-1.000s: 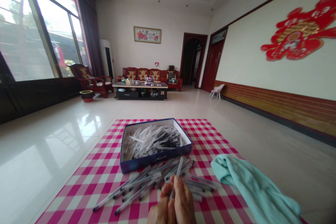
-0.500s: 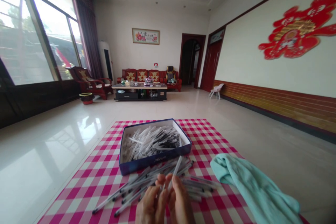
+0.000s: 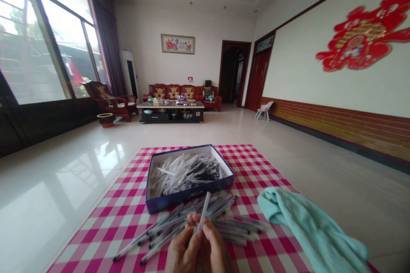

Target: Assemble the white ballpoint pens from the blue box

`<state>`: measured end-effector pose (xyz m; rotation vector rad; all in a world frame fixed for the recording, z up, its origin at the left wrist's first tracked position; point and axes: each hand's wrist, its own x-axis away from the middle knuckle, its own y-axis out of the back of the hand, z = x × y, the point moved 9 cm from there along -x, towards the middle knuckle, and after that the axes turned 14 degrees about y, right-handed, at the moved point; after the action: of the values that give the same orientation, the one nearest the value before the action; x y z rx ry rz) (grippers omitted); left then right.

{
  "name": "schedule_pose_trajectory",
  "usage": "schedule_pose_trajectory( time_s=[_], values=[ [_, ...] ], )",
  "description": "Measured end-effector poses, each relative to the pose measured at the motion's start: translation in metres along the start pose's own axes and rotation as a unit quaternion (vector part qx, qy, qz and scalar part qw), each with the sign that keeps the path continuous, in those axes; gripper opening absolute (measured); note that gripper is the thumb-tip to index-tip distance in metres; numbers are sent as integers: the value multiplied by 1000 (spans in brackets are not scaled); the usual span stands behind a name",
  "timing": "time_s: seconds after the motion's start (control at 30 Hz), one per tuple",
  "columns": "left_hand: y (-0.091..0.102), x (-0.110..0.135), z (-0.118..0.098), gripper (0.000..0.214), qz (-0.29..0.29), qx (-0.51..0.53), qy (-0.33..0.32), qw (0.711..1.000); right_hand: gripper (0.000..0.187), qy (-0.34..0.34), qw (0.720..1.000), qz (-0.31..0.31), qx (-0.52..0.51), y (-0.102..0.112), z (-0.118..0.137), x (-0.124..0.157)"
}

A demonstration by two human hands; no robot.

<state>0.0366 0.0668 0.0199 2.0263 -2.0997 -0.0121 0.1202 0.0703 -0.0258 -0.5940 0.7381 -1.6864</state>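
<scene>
Two-handed pinch, pretty equally left hand and right hand, on a clear pen barrel, leaning lengthwise forward-right past fingertips.

Your head cam sits above & near the box, your side, facing fwd/down, w/ far wall well beyond it.

A flat, checked tablecloth alternates magenta, pink and white; the shallow rectangular box is dark blue outside, white within, its thin sticks whitish and black; the long, slim tubes are translucent grey with black tips, the held tube whitish; the crumpled cloth is mint green
</scene>
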Motion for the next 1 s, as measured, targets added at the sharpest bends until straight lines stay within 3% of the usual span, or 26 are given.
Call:
schedule_pose_trajectory(
  time_s=[0.1, 0.17, 0.27, 0.33, 0.37, 0.53, 0.67, 0.83, 1.0],
  values=[
    [12, -3, -10, 47, -20, -49, -10, 999, 41, -5, 999, 31, -17, -4, -1, -3],
    [31, -7, -27, 39, -81, -132, -31, 987, 39, 4, 999, 39, -10, -6, 0, -4],
    [63, -19, -59, 27, -210, -299, -47, 930, 39, 9, 998, 50, 21, -8, -1, -5],
    [77, -33, -80, 25, -260, -396, -53, 879, 39, 14, 997, 60, 38, -9, -3, -5],
    [83, -42, -87, 26, -268, -413, -53, 869, 39, 18, 996, 72, 46, -10, -4, -6],
    [100, -88, -98, 27, -277, -441, -36, 853, 38, 28, 984, 152, 90, -18, -7, -4],
    [104, -102, -97, 36, -281, -440, -47, 852, 37, 23, 982, 167, 89, -21, -6, -1],
    [93, -77, -101, 31, -262, -434, -108, 855, 37, 22, 980, 176, 85, -25, -3, 0],
    [54, -39, -79, 26, -140, -470, -156, 857, 37, 21, 978, 176, 113, -27, 1, 1]
  ],
)
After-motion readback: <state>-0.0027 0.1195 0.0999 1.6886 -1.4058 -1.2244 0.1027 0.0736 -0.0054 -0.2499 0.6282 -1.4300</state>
